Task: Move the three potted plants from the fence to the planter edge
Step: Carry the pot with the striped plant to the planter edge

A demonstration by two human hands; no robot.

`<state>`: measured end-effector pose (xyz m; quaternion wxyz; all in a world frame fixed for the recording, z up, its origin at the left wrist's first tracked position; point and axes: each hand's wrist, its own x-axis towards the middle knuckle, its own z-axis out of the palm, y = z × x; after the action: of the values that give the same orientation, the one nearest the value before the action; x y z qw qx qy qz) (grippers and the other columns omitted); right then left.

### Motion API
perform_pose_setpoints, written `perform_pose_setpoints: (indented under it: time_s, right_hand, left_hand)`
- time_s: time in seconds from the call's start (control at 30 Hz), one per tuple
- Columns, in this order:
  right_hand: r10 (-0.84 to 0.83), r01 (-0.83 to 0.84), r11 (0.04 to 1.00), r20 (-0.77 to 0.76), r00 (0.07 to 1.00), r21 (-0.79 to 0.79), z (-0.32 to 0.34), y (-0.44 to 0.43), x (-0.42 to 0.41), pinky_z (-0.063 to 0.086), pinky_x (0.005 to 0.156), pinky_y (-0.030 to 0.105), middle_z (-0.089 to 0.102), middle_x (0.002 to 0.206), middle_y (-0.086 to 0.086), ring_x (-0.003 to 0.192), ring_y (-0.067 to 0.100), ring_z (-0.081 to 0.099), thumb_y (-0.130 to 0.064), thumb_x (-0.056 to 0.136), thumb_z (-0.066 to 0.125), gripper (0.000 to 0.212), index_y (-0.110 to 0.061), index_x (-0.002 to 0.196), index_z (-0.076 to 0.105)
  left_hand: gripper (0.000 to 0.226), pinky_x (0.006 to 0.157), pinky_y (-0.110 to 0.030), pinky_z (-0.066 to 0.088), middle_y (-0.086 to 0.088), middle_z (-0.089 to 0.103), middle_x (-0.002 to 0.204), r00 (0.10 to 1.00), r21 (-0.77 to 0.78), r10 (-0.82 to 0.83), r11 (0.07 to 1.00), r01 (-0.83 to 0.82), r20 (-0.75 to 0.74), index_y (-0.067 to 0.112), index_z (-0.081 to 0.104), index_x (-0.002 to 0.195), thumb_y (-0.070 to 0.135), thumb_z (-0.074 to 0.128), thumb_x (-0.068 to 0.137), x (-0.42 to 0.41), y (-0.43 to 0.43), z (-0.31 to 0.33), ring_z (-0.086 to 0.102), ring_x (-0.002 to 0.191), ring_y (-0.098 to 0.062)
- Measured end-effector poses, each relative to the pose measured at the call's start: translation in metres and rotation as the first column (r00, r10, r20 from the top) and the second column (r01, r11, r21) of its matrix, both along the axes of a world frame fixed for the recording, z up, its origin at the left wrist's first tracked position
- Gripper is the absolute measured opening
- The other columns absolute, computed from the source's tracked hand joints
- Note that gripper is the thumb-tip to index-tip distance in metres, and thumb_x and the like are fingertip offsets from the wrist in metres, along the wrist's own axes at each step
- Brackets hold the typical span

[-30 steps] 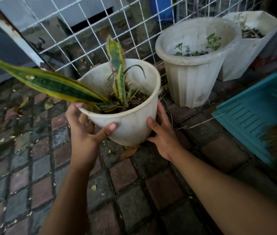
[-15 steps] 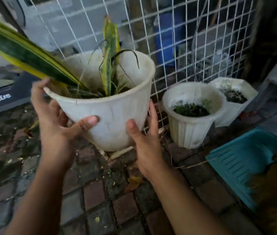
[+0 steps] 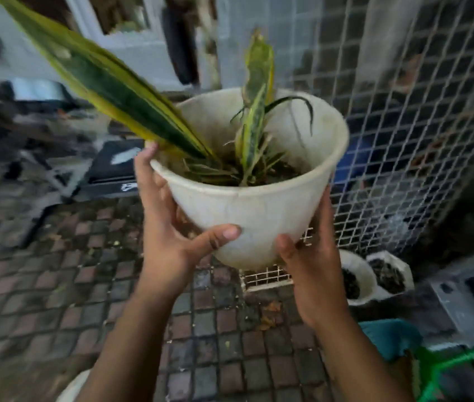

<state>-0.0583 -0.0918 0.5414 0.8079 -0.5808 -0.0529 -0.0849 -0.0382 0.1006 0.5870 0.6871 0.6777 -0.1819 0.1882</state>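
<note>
I hold a white round pot (image 3: 261, 210) with a yellow-edged snake plant (image 3: 108, 82) up in the air at chest height. My left hand (image 3: 172, 242) grips its left side, fingers over the rim and thumb across the front. My right hand (image 3: 314, 256) cups its lower right side. Two more white pots stand on the ground by the wire fence (image 3: 404, 126): a round one (image 3: 357, 280) and a squarer one (image 3: 389, 274), both partly hidden behind my right hand.
Brick paving (image 3: 55, 285) covers the ground. A teal tray (image 3: 386, 338) and a green frame (image 3: 447, 369) sit at the lower right. A dark mat (image 3: 113, 166) and blurred dark objects lie at the left. A white curved edge (image 3: 73, 387) shows at the bottom.
The snake plant pot has risen well off the paving with both hands on it. The view has swung up and left, so the two other pots now sit low at the right.
</note>
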Motion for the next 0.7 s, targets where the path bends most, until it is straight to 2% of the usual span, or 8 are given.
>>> perform_pose_setpoints:
  time_s: [0.07, 0.13, 0.23, 0.33, 0.4, 0.47, 0.57, 0.7]
  right_hand:
    - [0.081, -0.081, 0.997, 0.021, 0.996, -0.008, 0.08, 0.026, -0.016, 0.054, 0.103, 0.068, 0.043, 0.165, -0.015, 0.146, 0.02, 0.054, -0.059, 0.073, 0.089, 0.112, -0.049, 0.163, 0.023]
    - [0.166, -0.167, 0.986, 0.049, 0.985, 0.018, 0.147, 0.054, -0.026, 0.053, 0.1, 0.072, 0.042, 0.166, -0.015, 0.146, 0.022, 0.053, -0.056, 0.075, 0.089, 0.112, -0.049, 0.164, 0.021]
    - [0.271, -0.274, 0.961, 0.097, 0.958, 0.027, 0.223, 0.104, -0.034, 0.059, 0.096, 0.065, 0.044, 0.164, -0.02, 0.142, 0.017, 0.058, -0.051, 0.076, 0.091, 0.111, -0.051, 0.163, 0.022]
    - [0.31, -0.318, 0.948, 0.174, 0.935, 0.021, 0.278, 0.159, -0.033, 0.058, 0.101, 0.06, 0.046, 0.161, -0.027, 0.142, 0.011, 0.057, -0.041, 0.081, 0.09, 0.103, -0.056, 0.16, 0.025]
    - [0.323, -0.334, 0.942, 0.218, 0.921, 0.015, 0.306, 0.2, -0.031, 0.055, 0.104, 0.063, 0.048, 0.159, -0.026, 0.143, 0.012, 0.056, -0.029, 0.086, 0.082, 0.095, -0.057, 0.159, 0.028]
    - [0.322, -0.334, 0.943, 0.244, 0.915, 0.009, 0.328, 0.24, -0.029, 0.052, 0.107, 0.066, 0.047, 0.161, -0.024, 0.145, 0.016, 0.054, -0.027, 0.087, 0.078, 0.091, -0.057, 0.158, 0.03]
    - [0.343, -0.359, 0.933, 0.277, 0.897, 0.005, 0.349, 0.3, -0.02, 0.052, 0.108, 0.065, 0.047, 0.162, -0.021, 0.144, 0.015, 0.055, -0.03, 0.084, 0.081, 0.091, -0.059, 0.155, 0.034]
    - [0.467, -0.485, 0.874, 0.299, 0.832, -0.016, 0.365, 0.369, 0.002, 0.054, 0.108, 0.06, 0.047, 0.164, -0.011, 0.143, 0.017, 0.057, -0.048, 0.071, 0.095, 0.107, -0.056, 0.158, 0.033]
  left_hand:
    - [0.126, 0.124, -0.069, 0.033, -0.009, 0.031, 0.169, 0.998, -0.026, 0.066, 0.997, -0.066, 0.018, 0.044, 0.012, 0.158, 0.038, 0.098, 0.067, -0.024, 0.029, 0.084, 0.039, 0.156, -0.036]
    - [0.129, 0.122, -0.074, 0.032, -0.019, 0.027, 0.169, 0.99, -0.016, 0.127, 0.992, -0.126, 0.066, 0.044, 0.004, 0.161, 0.045, 0.095, 0.07, -0.045, 0.065, 0.151, 0.038, 0.156, -0.039]
    - [0.135, 0.118, -0.078, 0.031, -0.019, 0.038, 0.157, 0.975, -0.059, 0.182, 0.983, -0.176, 0.13, 0.027, -0.002, 0.163, 0.046, 0.094, 0.071, -0.072, 0.128, 0.226, 0.043, 0.15, -0.04]
    - [0.131, 0.123, -0.073, 0.029, -0.021, 0.031, 0.169, 0.962, -0.027, 0.201, 0.98, -0.199, 0.184, 0.01, 0.008, 0.166, 0.043, 0.093, 0.073, -0.086, 0.184, 0.28, 0.034, 0.157, -0.038]
    - [0.123, 0.123, -0.063, 0.037, -0.008, 0.036, 0.169, 0.946, 0.009, 0.217, 0.974, -0.226, 0.24, 0.026, 0.019, 0.167, 0.043, 0.094, 0.072, -0.093, 0.218, 0.312, 0.038, 0.156, -0.035]
    - [0.118, 0.121, -0.059, 0.042, 0.006, 0.038, 0.165, 0.921, 0.023, 0.283, 0.954, -0.3, 0.268, 0.045, 0.024, 0.162, 0.05, 0.095, 0.068, -0.098, 0.252, 0.332, 0.04, 0.155, -0.03]
    - [0.145, 0.124, -0.067, 0.033, -0.006, 0.024, 0.174, 0.891, 0.013, 0.395, 0.913, -0.408, 0.226, 0.041, 0.002, 0.168, 0.057, 0.098, 0.06, -0.104, 0.306, 0.348, 0.029, 0.16, -0.037]
    - [0.141, 0.124, -0.054, 0.041, 0.007, 0.024, 0.177, 0.854, 0.047, 0.435, 0.884, -0.466, 0.286, 0.061, 0.001, 0.161, 0.047, 0.1, 0.062, -0.112, 0.37, 0.354, 0.037, 0.159, -0.019]
